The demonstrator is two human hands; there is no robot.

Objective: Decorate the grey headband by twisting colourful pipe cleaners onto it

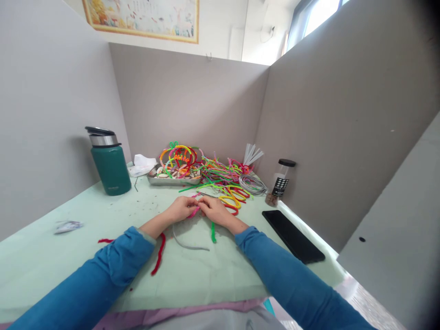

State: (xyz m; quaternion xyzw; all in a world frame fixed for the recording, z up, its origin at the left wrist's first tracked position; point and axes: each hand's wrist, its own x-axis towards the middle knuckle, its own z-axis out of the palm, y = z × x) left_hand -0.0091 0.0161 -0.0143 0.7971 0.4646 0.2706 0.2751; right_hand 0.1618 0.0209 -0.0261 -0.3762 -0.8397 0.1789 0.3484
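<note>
Over the middle of the table, my left hand (181,208) and my right hand (213,210) meet, their fingers pinched around a pink pipe cleaner (194,211). Most of the pink piece is hidden by the fingers, so its full shape cannot be made out. A green pipe cleaner (213,233) sticks out below my right hand. Beside my left wrist lies a red pipe cleaner (158,255), and a thin grey wire (190,246) curves across the cloth between my forearms. Red-and-yellow handled scissors (233,201) rest just beyond my right hand.
At the back stands a metal tray (175,182) with pipe-cleaner shapes, next to a heap of colourful pipe cleaners (223,172) and a wire coil (252,184). A green bottle (110,165) is left; a clear black-lidded jar (280,183) and a black phone (292,236) are right. Grey partitions enclose the table.
</note>
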